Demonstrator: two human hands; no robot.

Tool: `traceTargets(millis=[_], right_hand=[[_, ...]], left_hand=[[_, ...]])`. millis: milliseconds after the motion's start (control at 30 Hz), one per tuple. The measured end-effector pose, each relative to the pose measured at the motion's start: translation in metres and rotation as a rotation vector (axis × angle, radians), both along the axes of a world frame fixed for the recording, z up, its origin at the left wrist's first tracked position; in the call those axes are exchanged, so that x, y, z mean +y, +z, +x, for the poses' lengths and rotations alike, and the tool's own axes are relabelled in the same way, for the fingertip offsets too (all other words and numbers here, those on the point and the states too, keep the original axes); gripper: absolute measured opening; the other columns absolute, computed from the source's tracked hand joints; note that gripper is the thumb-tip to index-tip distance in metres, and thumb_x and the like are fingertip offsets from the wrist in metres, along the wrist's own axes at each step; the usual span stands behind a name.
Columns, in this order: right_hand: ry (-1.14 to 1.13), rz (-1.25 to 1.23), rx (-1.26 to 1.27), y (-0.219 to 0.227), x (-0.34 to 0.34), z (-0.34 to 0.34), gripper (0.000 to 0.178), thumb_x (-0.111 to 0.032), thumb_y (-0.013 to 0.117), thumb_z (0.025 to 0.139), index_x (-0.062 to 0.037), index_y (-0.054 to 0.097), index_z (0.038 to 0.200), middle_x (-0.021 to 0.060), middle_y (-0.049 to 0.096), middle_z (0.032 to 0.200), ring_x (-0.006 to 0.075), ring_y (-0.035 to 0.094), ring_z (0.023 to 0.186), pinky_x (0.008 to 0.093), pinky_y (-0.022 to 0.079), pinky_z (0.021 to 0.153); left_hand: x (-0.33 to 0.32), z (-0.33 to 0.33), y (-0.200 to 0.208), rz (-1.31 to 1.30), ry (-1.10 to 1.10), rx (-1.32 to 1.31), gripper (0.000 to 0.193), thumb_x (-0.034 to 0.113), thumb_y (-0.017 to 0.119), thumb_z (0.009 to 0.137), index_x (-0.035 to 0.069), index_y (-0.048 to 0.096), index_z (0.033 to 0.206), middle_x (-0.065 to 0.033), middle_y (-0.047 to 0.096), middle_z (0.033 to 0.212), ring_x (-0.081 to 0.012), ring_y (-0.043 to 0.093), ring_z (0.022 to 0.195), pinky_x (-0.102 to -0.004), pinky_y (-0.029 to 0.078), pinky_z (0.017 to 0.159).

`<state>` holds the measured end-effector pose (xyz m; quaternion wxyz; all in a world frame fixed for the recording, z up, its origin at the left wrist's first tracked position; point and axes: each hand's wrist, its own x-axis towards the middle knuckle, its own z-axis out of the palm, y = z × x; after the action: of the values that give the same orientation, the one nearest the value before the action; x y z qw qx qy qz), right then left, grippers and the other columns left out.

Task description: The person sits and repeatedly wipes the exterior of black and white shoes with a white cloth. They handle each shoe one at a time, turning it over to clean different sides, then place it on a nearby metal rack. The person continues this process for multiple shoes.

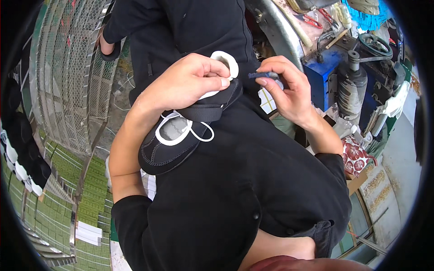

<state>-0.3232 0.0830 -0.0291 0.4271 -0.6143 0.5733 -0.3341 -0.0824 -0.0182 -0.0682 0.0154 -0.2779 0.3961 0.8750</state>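
My left hand (192,81) pinches the white-edged rim of a black shoe (228,92), thumb and fingers closed at the collar. A wide black strap (201,113) crosses below the hand. Nearer me, another black shoe part (156,153) with light stitching lies against my lap; its white-bordered opening shows a grey inside, and white cord (208,133) loops out beside it. To the right of the collar, my right hand (291,92) holds a small dark blue bristly brush-like piece (260,75) between thumb and fingers. Its tip is a little apart from the shoe.
Across from me is another person in black clothing (181,27), whose hand (106,47) shows at upper left. Wire-mesh racks (63,77) stand left. At right are a blue-and-black machine (350,86) with a handwheel (375,46), red-handled tools (312,21) and a floral cloth (355,156).
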Motion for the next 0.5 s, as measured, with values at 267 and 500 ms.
traceTargets(millis=[267,500], right_hand=[[0.382,-0.284,0.237,0.004,-0.014,0.017,0.031,0.003,0.071,0.078,0.0008,0.063,0.108,0.0138,0.062,0.103,0.0307,0.066,0.090,0.0378,0.055,0.074],[0.650,-0.262,0.474,0.021,-0.019,0.012,0.033,-0.008,0.067,0.077,0.0008,0.059,0.108,0.0127,0.056,0.096,0.0279,0.062,0.084,0.0371,0.054,0.073]], left_hand=[[0.010,-0.003,-0.003,-0.113,0.052,-0.013,0.022,0.011,0.064,0.095,-0.006,0.070,0.106,-0.0011,0.069,0.083,-0.0055,0.057,0.073,-0.0248,0.047,0.066],[0.018,-0.010,0.018,-0.326,-0.062,-0.148,0.017,0.008,0.062,0.097,-0.007,0.069,0.102,0.0024,0.066,0.080,-0.0017,0.055,0.071,-0.0208,0.044,0.062]])
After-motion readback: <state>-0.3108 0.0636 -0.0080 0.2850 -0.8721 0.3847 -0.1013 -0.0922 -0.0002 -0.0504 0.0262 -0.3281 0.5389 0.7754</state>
